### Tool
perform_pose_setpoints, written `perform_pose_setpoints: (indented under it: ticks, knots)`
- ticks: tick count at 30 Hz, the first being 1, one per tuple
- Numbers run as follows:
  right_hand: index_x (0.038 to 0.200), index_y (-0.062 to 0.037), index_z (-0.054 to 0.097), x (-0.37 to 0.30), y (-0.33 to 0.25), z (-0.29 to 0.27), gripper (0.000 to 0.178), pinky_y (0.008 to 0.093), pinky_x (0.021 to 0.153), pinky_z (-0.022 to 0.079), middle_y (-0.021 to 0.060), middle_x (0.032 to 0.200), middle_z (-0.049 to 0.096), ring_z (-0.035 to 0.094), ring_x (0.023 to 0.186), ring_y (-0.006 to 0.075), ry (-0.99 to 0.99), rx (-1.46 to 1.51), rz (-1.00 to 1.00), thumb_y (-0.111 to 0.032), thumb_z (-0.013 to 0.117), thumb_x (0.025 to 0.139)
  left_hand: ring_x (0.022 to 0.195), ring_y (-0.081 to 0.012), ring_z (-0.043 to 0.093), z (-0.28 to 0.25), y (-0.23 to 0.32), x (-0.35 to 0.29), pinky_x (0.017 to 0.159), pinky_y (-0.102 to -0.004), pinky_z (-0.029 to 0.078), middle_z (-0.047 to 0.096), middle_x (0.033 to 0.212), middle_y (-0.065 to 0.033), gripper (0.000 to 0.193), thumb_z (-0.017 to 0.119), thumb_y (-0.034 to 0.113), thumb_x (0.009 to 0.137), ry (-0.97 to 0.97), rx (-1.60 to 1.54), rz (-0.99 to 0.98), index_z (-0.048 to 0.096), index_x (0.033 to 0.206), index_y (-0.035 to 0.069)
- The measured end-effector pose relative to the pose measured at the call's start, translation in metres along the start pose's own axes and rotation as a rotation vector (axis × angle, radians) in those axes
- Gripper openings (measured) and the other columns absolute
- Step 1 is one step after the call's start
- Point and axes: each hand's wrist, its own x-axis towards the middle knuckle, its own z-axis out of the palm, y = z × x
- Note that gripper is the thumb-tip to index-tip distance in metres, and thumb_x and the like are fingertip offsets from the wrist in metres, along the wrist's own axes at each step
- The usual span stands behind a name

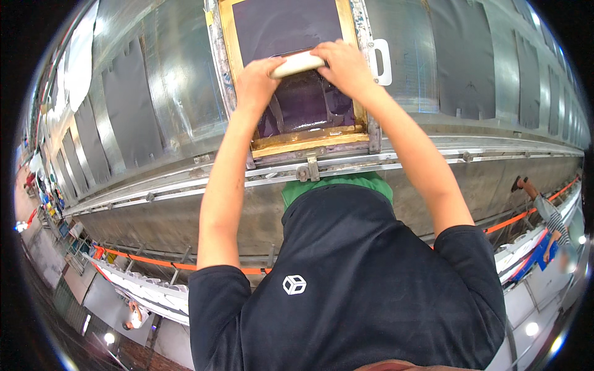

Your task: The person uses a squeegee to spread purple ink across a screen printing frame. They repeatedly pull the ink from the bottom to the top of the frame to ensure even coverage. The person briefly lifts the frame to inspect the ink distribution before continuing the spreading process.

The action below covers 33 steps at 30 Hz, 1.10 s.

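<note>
"Where is the bar (298,64)?"

"Over the inside of the wooden frame (303,147), going from side to side. It's pale and round."

"What is the left hand (258,75) doing?"

"It's curled tight on the bar's left end."

"And the right hand (341,67)?"

"Curled tight on the right end, with its thumb under."

"What's inside the frame?"

"A dark purple screen (284,25). It looks shiny and wet near the frame's close end. I can't tell if the bar goes down to touch it."

"What's beside the frame?"

"A white loop (387,62) sticks out just to its right. Dark sheets lie on the shiny surface (192,93), one (133,96) left of the frame and one (461,62) right of it. More lie farther out both ways."
</note>
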Motion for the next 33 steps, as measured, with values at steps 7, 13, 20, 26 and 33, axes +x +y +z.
perform_pose_setpoints:
  ticks: [7, 13, 20, 26, 33]
  knots:
    - [0.12, -0.0098, 0.07, -0.1, -0.044, 0.015, 0.046, 0.0408, 0.093, 0.047, 0.0041, 0.12, 0.069, 0.06, 0.107, 0.0251, 0.055, 0.085, 0.02, -0.01, 0.078, 0.074, 0.113, -0.0216, 0.069, 0.014, 0.03, -0.103, 0.097, -0.0357, 0.055, 0.075, 0.118, -0.0022, 0.049, 0.072, -0.007, 0.068, -0.052, 0.006, 0.013, 0.077, 0.11, 0.016]
    - [0.116, -0.0107, 0.073, -0.018, -0.008, -0.001, 0.04, 0.0413, 0.094, 0.047, 0.0021, 0.117, 0.071, 0.06, 0.107, 0.0257, 0.209, -0.002, -0.061, -0.011, 0.077, 0.076, 0.108, -0.0291, 0.07, -0.009, 0.008, -0.011, 0.093, -0.0379, 0.055, 0.075, 0.116, -0.0081, 0.041, 0.072, 0.0, 0.077, 0.03, -0.068, 0.007, 0.076, 0.115, 0.015]
    - [0.117, -0.009, 0.071, -0.069, -0.023, 0.026, 0.046, 0.0412, 0.093, 0.05, 0.0072, 0.117, 0.071, 0.061, 0.105, 0.03, 0.144, 0.097, -0.024, -0.007, 0.079, 0.072, 0.108, -0.0262, 0.072, 0.018, 0.002, -0.063, 0.095, -0.0372, 0.056, 0.076, 0.114, -0.0079, 0.047, 0.069, -0.006, 0.071, -0.013, -0.041, 0.026, 0.078, 0.113, 0.015]
    - [0.116, -0.0103, 0.073, -0.074, -0.032, 0.017, 0.043, 0.0421, 0.094, 0.049, 0.0052, 0.117, 0.072, 0.061, 0.106, 0.0289, 0.137, 0.082, -0.018, -0.009, 0.077, 0.074, 0.108, -0.0258, 0.072, 0.007, 0.008, -0.071, 0.094, -0.0374, 0.057, 0.076, 0.113, -0.007, 0.044, 0.071, -0.005, 0.073, 0.016, -0.059, 0.019, 0.078, 0.111, 0.016]
    - [0.113, -0.0088, 0.073, -0.006, 0.002, 0.008, 0.036, 0.0411, 0.093, 0.05, 0.0051, 0.114, 0.072, 0.061, 0.103, 0.028, 0.177, 0.096, -0.01, -0.01, 0.076, 0.077, 0.102, -0.0274, 0.073, -0.005, 0.004, 0.004, 0.092, -0.0377, 0.057, 0.076, 0.108, -0.0084, 0.03, 0.075, 0.004, 0.076, 0.007, -0.084, -0.03, 0.079, 0.105, 0.011]
